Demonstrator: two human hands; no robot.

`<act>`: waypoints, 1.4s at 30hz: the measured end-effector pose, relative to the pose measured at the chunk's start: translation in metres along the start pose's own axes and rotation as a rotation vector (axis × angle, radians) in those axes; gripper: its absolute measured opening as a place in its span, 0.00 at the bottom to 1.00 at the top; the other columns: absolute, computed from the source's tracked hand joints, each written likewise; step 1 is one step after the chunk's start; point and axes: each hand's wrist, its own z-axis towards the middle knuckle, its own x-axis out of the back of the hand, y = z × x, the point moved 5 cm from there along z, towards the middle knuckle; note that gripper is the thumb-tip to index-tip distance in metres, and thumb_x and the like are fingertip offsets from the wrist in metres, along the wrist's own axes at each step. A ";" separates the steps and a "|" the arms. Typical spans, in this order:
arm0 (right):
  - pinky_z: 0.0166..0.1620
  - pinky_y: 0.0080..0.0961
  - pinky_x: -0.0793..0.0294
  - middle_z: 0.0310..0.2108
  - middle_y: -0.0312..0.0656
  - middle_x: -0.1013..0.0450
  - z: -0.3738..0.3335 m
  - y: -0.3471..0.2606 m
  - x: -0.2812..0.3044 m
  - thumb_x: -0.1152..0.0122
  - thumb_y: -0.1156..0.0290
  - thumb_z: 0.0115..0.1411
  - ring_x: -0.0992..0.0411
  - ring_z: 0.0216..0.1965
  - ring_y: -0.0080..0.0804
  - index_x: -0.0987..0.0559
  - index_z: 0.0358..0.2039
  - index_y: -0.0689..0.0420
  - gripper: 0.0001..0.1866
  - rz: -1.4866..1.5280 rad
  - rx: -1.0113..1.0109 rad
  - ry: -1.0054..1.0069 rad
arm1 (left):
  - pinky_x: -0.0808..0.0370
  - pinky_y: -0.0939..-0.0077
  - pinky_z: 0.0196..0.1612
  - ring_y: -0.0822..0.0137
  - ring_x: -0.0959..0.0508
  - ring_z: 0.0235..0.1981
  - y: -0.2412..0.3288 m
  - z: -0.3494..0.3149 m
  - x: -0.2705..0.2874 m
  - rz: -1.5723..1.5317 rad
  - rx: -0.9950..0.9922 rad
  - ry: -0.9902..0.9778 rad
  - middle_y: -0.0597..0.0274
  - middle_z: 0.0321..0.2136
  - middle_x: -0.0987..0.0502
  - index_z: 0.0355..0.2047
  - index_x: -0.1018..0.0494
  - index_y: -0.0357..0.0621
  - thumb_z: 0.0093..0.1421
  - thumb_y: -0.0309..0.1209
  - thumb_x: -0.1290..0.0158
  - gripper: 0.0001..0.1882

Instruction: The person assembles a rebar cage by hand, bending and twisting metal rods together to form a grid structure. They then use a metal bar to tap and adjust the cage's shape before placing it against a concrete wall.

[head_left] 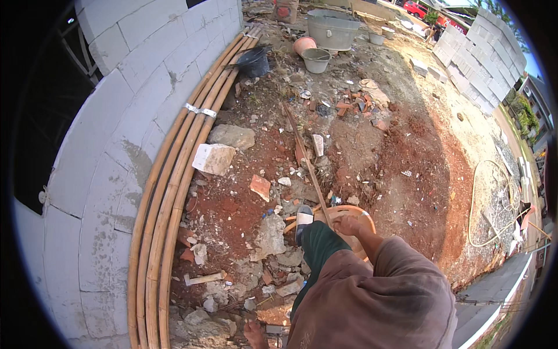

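My right hand (347, 225) is closed, its fingers curled, over the near part of an orange basin (367, 220). The lower end of a long thin wooden strip (308, 168) lies right beside these fingers. What they grip, if anything, is hidden. Much of the basin is covered by my arm and brown shirt. One foot in a grey sandal (302, 222) stands at the basin's left. At the bottom edge, my left hand (254, 334) hangs low over the rubble, away from the basin. Its fingers are too small and cut off to read.
Long bamboo poles (174, 192), bound together, lie along a grey block wall (104, 192) on the left. Broken bricks and stones (215, 158) litter the reddish soil. Buckets (317, 60) and a large tub (333, 30) stand ahead. Stacked blocks (482, 58) and a hose (476, 198) are at right.
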 end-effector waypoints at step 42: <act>0.21 0.20 0.40 0.19 0.31 0.35 -0.203 0.507 0.512 0.46 0.59 0.58 0.38 0.19 0.20 0.22 0.35 0.62 0.17 0.659 -1.265 1.124 | 0.28 0.67 0.40 0.63 0.22 0.36 0.743 0.237 -0.763 0.671 -0.380 -0.707 0.58 0.35 0.23 0.45 0.28 0.40 0.61 0.46 0.51 0.22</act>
